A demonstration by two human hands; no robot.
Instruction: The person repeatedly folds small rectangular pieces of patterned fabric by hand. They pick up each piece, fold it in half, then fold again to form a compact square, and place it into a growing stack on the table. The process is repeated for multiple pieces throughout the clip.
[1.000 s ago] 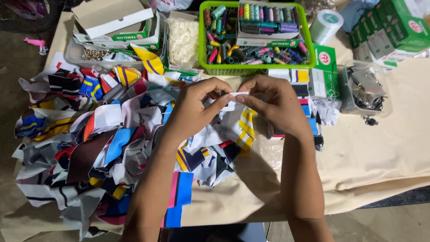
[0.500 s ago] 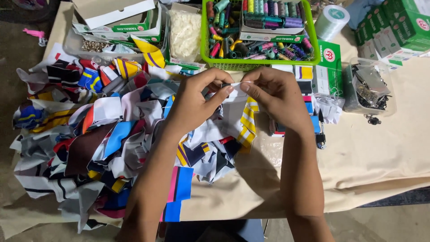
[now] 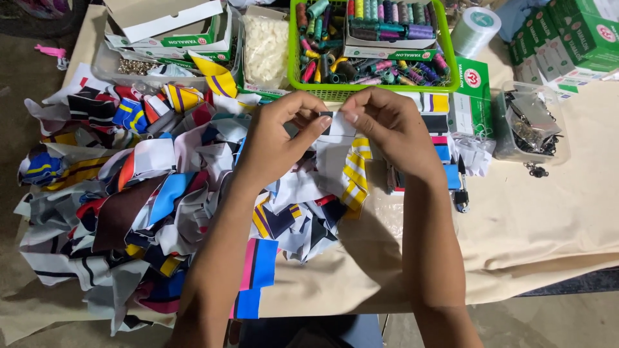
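My left hand (image 3: 280,132) and my right hand (image 3: 387,125) meet above the table, both pinching a small white fabric piece (image 3: 338,124) with a dark mark between thumbs and forefingers. Below them lies a white scrap with yellow stripes (image 3: 351,169). A large heap of coloured fabric scraps (image 3: 129,200) spreads to the left and under my forearms.
A green basket of thread spools (image 3: 371,38) stands just behind my hands. Green and white boxes (image 3: 574,38) sit at the back right, a clear tub of metal parts (image 3: 529,125) at the right, an open box (image 3: 174,26) at the back left. Beige cloth (image 3: 541,225) covers the table.
My hands have stayed together on the small white piece, shifting slightly toward me. The view has tilted a little.
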